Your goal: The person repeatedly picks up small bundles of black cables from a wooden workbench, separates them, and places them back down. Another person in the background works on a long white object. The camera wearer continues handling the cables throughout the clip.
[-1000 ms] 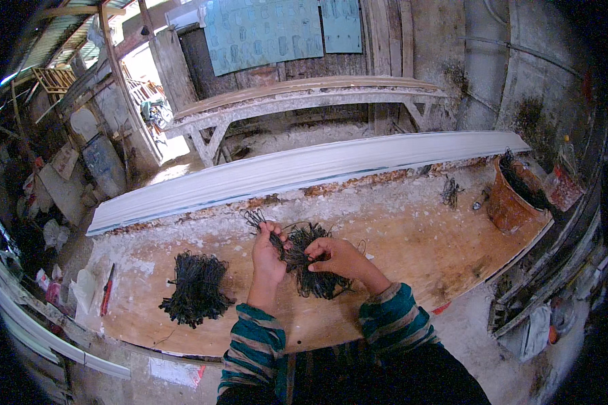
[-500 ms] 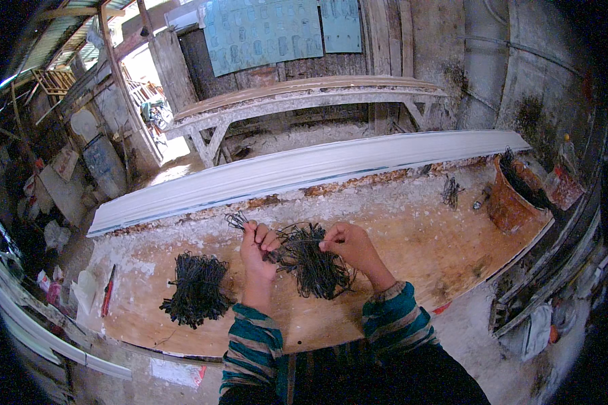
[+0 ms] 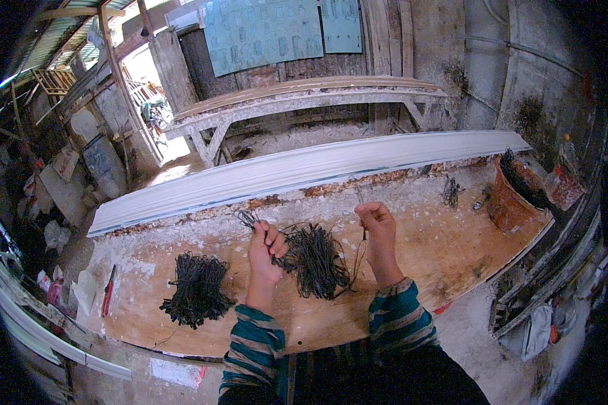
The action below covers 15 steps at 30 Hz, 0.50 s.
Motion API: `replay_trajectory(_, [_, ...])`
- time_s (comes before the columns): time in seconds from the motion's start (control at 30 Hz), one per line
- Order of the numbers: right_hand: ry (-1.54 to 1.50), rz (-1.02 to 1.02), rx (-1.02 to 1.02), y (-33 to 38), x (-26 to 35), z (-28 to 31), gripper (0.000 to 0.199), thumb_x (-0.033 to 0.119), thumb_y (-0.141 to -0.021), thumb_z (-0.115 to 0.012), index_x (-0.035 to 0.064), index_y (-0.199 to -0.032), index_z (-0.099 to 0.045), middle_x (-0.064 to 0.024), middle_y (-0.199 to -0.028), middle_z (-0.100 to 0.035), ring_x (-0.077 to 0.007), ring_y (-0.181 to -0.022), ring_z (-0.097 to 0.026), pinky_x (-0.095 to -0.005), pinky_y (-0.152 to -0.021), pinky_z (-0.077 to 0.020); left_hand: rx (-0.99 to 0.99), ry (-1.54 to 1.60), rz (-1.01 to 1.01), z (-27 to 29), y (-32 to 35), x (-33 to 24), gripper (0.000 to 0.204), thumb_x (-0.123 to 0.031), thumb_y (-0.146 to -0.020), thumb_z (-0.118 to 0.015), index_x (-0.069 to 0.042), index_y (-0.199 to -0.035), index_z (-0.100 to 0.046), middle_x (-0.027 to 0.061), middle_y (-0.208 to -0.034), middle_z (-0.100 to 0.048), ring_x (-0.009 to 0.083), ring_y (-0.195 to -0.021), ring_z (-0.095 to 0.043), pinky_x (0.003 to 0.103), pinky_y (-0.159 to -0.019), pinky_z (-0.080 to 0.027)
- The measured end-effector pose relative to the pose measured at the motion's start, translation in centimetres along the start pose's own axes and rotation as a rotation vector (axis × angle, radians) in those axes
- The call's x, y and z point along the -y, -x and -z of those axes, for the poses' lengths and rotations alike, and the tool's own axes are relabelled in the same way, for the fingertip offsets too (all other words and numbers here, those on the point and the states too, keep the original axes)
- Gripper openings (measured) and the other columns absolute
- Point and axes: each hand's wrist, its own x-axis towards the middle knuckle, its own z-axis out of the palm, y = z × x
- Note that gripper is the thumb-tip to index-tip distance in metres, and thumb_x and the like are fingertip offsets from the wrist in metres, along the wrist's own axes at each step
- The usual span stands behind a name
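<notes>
My left hand [image 3: 266,256] is closed around a small bunch of thin black looped cords [image 3: 247,218], whose loops stick out above the thumb. Between its fingertips my right hand [image 3: 380,239] pinches a single black cord [image 3: 361,251], which hangs down toward the table. A loose heap of black cords [image 3: 315,263] lies between my hands, its left side close to my left fingers. Further left rests a thicker, neater bundle of black cords [image 3: 196,290], apart from both hands.
A long white moulding [image 3: 304,165] runs along the far side of the wooden tabletop [image 3: 412,263]. A brown bucket [image 3: 513,202] with black material stands at the right, near a small cord bunch [image 3: 450,192]. A red-and-black tool [image 3: 108,291] lies far left.
My right hand has moved right and away from the heap, drawing one black cord out with it. My left hand has shifted slightly right and keeps its bunch.
</notes>
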Motion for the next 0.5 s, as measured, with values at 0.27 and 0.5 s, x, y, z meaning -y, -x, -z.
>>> replay_trajectory(0.27, [0.0, -0.172, 0.346, 3.4, -0.7, -3.3, 0.009, 0.006, -0.079, -0.062, 0.0035, -0.078, -0.054, -0.003, -0.069, -0.058, -0.0089, -0.061, -0.054, -0.0213, -0.059, -0.0438, -0.103, -0.334, 0.108, -1.0, 0.6, 3.0, 0.024, -0.035, -0.09, -0.044, -0.011, -0.087, -0.043, -0.0018, -0.069, -0.041, 0.0063, -0.053, -0.038, 0.02, -0.043, -0.031])
replay_trajectory(0.5, [-0.038, -0.185, 0.465, 4.2, -1.2, -3.8, 0.007, 0.004, -0.081, -0.059, -0.0003, -0.078, -0.054, -0.0095, -0.07, -0.062, -0.0145, -0.062, -0.061, -0.0251, -0.058, -0.0498, -0.225, -0.533, 0.138, -3.3, 1.4, 3.9, 0.027, -0.037, -0.088, -0.049, -0.011, -0.092, -0.045, -0.004, -0.068, -0.041, 0.0042, -0.055, -0.037, 0.019, -0.044, -0.03])
